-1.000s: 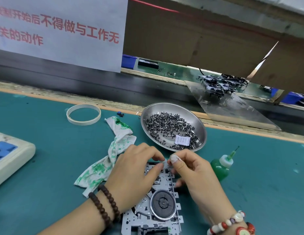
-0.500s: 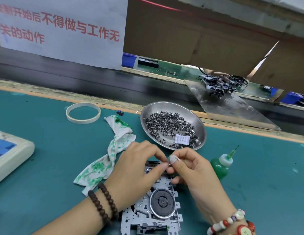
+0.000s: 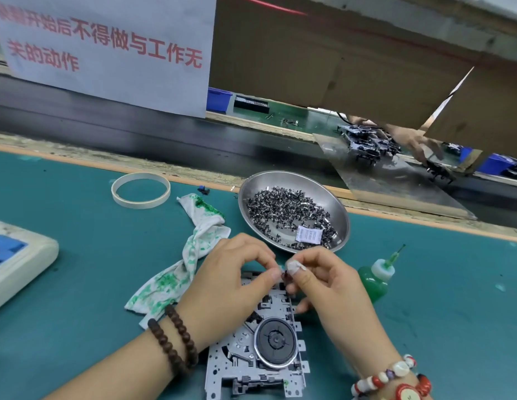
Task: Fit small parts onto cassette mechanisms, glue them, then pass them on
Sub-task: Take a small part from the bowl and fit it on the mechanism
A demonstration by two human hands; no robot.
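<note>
A grey metal cassette mechanism [image 3: 260,350] with a black round wheel lies on the teal mat in front of me. My left hand [image 3: 228,287] and my right hand [image 3: 323,281] meet above its far end. Together their fingertips pinch a tiny dark part [image 3: 285,275] between them. The right forefinger wears white tape. A steel dish [image 3: 335,203] just beyond the hands holds several small dark parts and a white label. A green glue bottle [image 3: 374,280] with a needle tip stands right of my right hand.
A white rag stained green [image 3: 179,272] lies left of the hands. Farther left are a tape ring [image 3: 140,190] and a beige box [image 3: 18,255]. Beyond the mat edge runs a dark conveyor [image 3: 136,134], with a clear plate [image 3: 395,180] of mechanisms and another person's hand [image 3: 416,142].
Both hands have stayed over the mechanism's far end, working the tiny part between their fingertips. Another person's hand has come into view at the far plate.
</note>
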